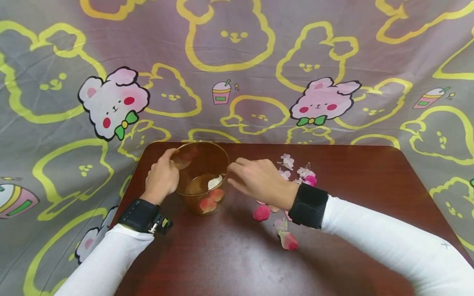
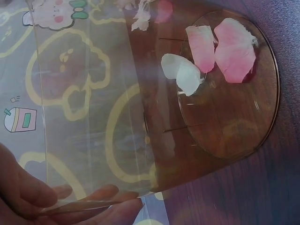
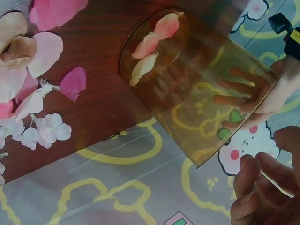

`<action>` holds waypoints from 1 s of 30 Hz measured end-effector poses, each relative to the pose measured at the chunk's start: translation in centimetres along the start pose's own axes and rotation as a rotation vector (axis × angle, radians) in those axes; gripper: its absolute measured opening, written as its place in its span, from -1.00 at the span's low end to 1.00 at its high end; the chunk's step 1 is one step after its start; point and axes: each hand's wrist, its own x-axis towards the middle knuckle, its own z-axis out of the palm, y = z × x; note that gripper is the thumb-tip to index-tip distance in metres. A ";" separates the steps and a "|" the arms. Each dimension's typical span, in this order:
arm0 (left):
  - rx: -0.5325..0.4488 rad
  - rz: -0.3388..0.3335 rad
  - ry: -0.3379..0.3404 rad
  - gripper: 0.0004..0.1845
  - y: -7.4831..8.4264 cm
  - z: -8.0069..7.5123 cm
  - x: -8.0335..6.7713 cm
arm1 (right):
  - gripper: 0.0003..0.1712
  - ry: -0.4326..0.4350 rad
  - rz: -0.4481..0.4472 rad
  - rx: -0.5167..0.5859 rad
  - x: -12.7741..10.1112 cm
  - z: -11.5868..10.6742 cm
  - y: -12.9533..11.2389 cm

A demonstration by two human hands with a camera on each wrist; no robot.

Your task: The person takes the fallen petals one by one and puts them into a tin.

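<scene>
A clear amber cylindrical container stands on the table, wide mouth upward. My left hand grips its left wall near the rim, thumb and fingers on either side of the wall in the left wrist view. Inside at the bottom are a white petal and two pink petals. My right hand is at the right side of the rim, fingers loosely bent. In the right wrist view its fingers show just outside the mouth, thumb apart from them and nothing visible between.
Right of the container, loose flowers and petals lie on the brown table, partly behind my right hand: small pale blossoms, a deep pink petal and a pink-white petal. A patterned cloth hangs behind the table.
</scene>
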 end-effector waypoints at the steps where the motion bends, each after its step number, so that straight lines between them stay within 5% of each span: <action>1: -0.001 0.001 0.001 -0.48 0.0 0.0 0.0 | -0.78 -0.005 0.002 -0.003 -0.2 -0.1 0.0; 30: 0.007 -0.003 0.008 -0.49 0.1 0.0 0.0 | -0.67 -0.257 0.111 0.028 -6.4 1.3 1.9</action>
